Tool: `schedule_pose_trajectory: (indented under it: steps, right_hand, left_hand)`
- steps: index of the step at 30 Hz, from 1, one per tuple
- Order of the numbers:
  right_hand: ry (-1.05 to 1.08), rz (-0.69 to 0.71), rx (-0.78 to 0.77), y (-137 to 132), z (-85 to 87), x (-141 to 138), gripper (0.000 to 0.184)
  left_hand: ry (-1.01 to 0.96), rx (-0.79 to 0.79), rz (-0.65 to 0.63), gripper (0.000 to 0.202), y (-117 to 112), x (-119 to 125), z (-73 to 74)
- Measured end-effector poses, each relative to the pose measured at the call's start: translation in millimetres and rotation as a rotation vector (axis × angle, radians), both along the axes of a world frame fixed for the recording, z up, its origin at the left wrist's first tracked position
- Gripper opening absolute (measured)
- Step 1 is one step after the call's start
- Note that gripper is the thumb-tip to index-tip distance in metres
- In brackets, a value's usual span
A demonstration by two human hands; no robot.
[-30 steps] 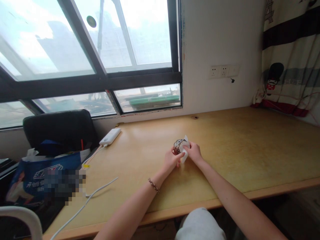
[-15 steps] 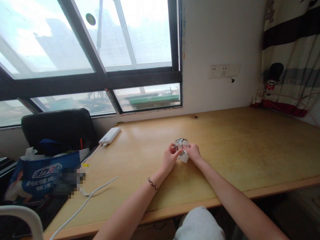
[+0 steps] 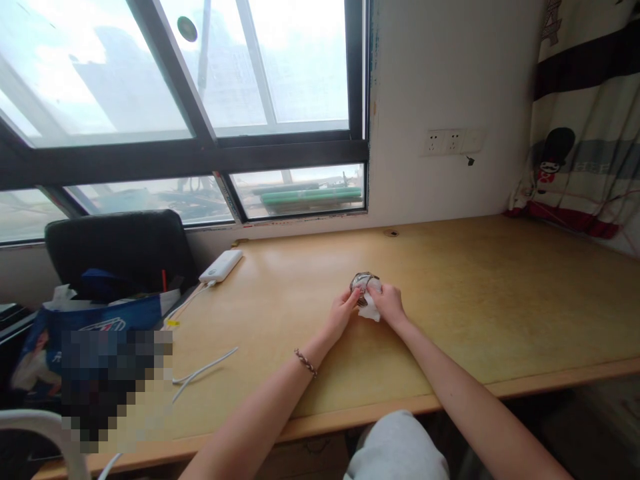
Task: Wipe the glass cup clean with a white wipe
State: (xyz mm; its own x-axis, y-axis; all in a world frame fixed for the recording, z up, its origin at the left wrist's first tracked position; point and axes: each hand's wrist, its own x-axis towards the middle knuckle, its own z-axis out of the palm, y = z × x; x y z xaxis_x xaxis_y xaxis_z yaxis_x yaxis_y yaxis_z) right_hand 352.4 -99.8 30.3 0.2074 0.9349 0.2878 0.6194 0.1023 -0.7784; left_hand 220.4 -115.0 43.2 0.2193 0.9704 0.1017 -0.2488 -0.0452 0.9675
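A small shiny, dark-edged roundish object [image 3: 362, 302] is held up in front of me above the desk; its exact kind cannot be made out. A white tissue [image 3: 371, 312] lies over its near face and hangs below it. My left hand [image 3: 346, 303] is closed around the object's left side, the thumb at its front. From the right, my right hand [image 3: 389, 303] is closed on the tissue, with its thumb pressing it against the object. The fingers behind the object are hidden.
The wooden desk [image 3: 475, 293] spreads beneath my hands. A white power bank [image 3: 221, 266] with a cable sits at its left back, and a loose white cable end [image 3: 210, 365] lies nearer. Left stand a black chair [image 3: 120, 247] and a blue bag [image 3: 135, 312].
My left thumb has shifted up onto the object's front, and my right thumb presses the tissue near it. Both hands still hold on. The whole view has shifted slightly.
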Motion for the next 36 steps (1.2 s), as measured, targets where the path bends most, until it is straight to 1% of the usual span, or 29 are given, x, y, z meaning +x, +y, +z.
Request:
schedule_pose_trajectory:
  steps: [3,5,7,10,13,16,20,22,24,27,31,33,36]
  right_hand:
    - [-0.121,-0.023,0.137,-4.7,5.5,2.0,0.031]
    - [-0.141,-0.018,0.162,-7.6,6.3,1.1,0.033]
    - [-0.143,0.002,0.156,-8.6,5.2,-0.7,0.033]
    - [-0.107,0.045,0.122,-6.5,2.2,-2.7,0.029]
    - [-0.037,0.054,0.104,-2.3,0.1,-2.7,0.032]
    - [0.050,0.031,0.050,1.4,-2.0,-2.3,0.039]
    - [0.202,0.016,-0.103,4.0,-7.7,-4.5,0.049]
    - [0.284,0.027,-0.168,4.1,-9.6,-5.9,0.050]
    - [0.300,0.041,-0.203,3.1,-8.8,-6.6,0.049]
    - [0.142,0.049,-0.187,0.1,-2.2,-5.4,0.042]
    - [-0.130,0.032,0.024,-6.3,6.7,-2.8,0.032]
    - [-0.215,0.020,0.106,-9.4,8.2,-2.5,0.030]
    - [-0.269,0.011,0.146,-11.8,7.5,-2.9,0.028]
  left_hand:
    - [-0.060,-0.078,-0.010,0.051,2.2,-0.4,-3.8]
    - [-0.060,-0.097,0.006,0.054,3.0,-1.2,-5.1]
    - [-0.037,-0.102,0.039,0.057,4.1,-2.3,-6.4]
    - [-0.001,-0.097,0.069,0.061,6.6,-3.4,-8.9]
    - [-0.006,-0.099,0.063,0.062,7.8,-2.6,-10.0]
    - [-0.058,-0.083,-0.008,0.056,5.7,-1.0,-7.6]
    - [-0.153,-0.075,-0.114,0.045,1.2,0.2,-2.5]
    - [-0.172,-0.083,-0.141,0.044,0.8,-0.2,-1.9]
    - [-0.176,-0.087,-0.129,0.043,2.5,-1.3,-3.6]
    - [-0.179,-0.107,-0.081,0.044,8.1,-3.6,-9.4]
    - [-0.176,-0.162,-0.062,0.055,15.5,-4.7,-16.3]
    - [-0.167,-0.172,-0.071,0.058,17.3,-4.3,-17.6]
    - [-0.160,-0.158,-0.099,0.060,17.9,-3.8,-17.4]
